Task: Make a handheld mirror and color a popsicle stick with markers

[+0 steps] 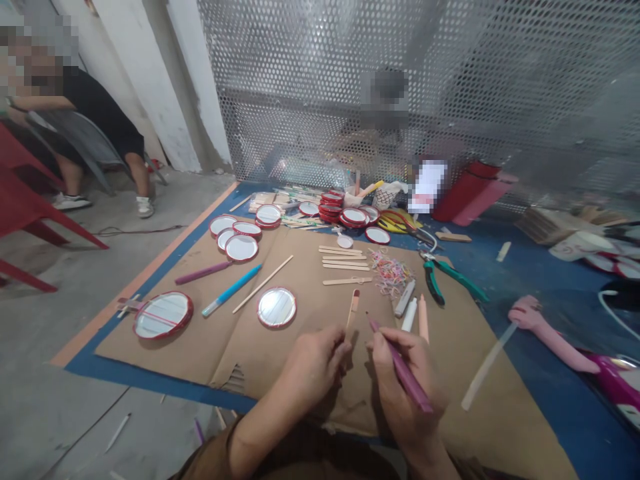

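A perforated metal panel (310, 47) stands behind the blue table (560, 393). On the table lies a brown cardboard sheet (200, 353), with both hands over its near part. The left hand (315, 367) is closed in a pinch; the right hand (413, 373) grips its tool like a pen. Green-handled pliers (434, 283) rest toward the far right, a round mirror (277, 307) left of the hands. A colourful tangle, probably small rubber bands (390, 272), sits beyond them. The purple marker (410, 380) in the right hand points its tip just beside the wooden stick (352, 310), which rises, dark red at its end, from the left hand's fingers.
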Action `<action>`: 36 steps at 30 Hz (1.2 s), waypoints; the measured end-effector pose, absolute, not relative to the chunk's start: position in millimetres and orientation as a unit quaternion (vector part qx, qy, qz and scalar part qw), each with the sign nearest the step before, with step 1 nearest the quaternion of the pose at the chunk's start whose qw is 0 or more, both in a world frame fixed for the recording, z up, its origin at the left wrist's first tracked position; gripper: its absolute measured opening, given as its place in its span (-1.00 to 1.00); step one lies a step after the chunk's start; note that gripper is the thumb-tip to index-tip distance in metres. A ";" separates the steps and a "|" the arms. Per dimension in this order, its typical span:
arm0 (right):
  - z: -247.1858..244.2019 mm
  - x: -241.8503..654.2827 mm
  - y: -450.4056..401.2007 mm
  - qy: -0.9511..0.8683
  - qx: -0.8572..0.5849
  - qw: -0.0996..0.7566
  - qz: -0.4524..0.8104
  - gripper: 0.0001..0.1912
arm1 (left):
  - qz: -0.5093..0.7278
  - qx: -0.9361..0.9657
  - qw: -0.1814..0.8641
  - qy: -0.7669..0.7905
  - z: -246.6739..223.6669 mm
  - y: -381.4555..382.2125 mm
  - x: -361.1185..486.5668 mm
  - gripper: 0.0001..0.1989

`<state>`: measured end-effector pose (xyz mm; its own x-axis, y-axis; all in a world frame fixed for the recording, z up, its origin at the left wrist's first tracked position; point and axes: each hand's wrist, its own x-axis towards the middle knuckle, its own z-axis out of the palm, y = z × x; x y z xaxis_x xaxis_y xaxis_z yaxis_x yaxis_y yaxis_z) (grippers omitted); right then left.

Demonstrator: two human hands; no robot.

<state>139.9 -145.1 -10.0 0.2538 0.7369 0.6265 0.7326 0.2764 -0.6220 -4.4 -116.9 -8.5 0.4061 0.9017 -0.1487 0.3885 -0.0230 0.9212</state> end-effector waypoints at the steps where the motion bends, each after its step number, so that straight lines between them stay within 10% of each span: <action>1: -10.3 140.0 -145.8 -0.601 -0.604 0.523 0.011 -0.86 | 0.255 0.669 0.506 0.481 -8.5 -116.8 -4.5 -0.76; 36: -6.0 134.0 -141.3 -0.665 -0.545 0.510 0.025 -0.90 | 0.254 0.685 0.482 0.483 -3.6 -117.9 -6.1 -0.79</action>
